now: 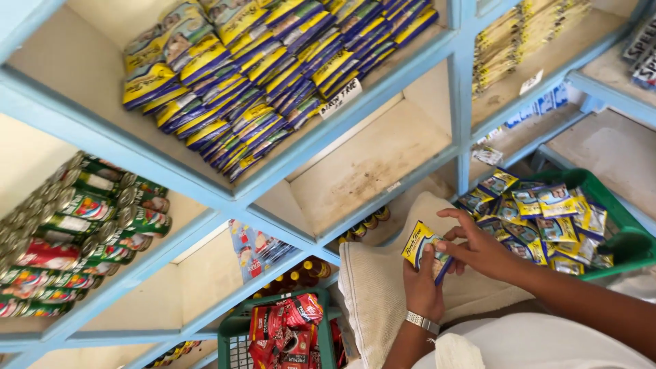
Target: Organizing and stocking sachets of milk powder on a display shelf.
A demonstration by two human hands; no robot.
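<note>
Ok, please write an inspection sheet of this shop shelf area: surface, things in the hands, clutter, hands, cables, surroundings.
Surface: light blue shelf frame with pale boards; the middle compartment holds nothing.
Job's things: one yellow and blue sachet, held by both hands; more of the same kind fill the green basket.
Clutter: a beige sack under the hands.
Grippers: left hand, with a metal watch, grips the sachet from below; right hand pinches its edge.
Cables: nothing seen.
Surroundings: stacked sachets on the upper shelf, tins at left, red packets in a second green basket, bottles behind them.
</note>
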